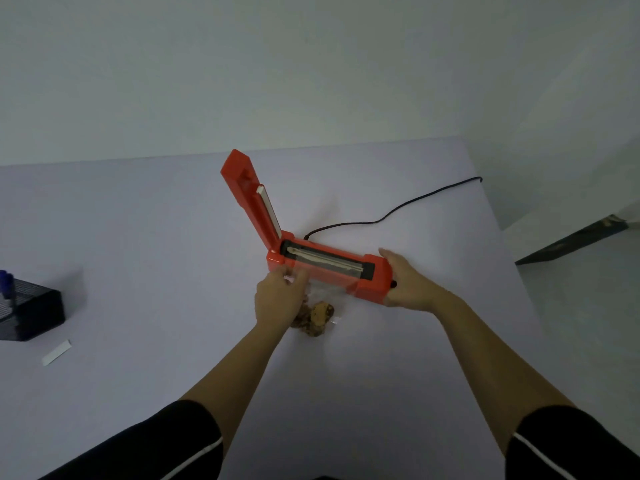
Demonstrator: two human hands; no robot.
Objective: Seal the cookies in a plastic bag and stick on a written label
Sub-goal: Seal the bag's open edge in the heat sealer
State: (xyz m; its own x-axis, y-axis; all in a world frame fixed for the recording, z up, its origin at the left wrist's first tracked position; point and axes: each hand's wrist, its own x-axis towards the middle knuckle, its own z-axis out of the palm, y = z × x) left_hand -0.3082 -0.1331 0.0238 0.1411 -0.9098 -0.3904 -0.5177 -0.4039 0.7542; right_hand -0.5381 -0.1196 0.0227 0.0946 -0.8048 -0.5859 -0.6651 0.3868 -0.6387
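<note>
A red heat sealer (370, 275) lies in the middle of the white table, its lid (247, 195) raised upright. A clear plastic bag (323, 289) holds brown cookies (317, 317); its open end lies over the sealer's strip. My left hand (278, 299) pinches the bag's left edge by the sealer's hinge end. My right hand (407, 282) grips the right end of the sealer's base. A white label strip (56, 352) lies flat at the left.
A black cord (398, 211) runs from the sealer to the table's far right edge. A black mesh holder (29, 311) with a blue pen (6, 282) stands at the left edge. The table's right edge drops to the floor.
</note>
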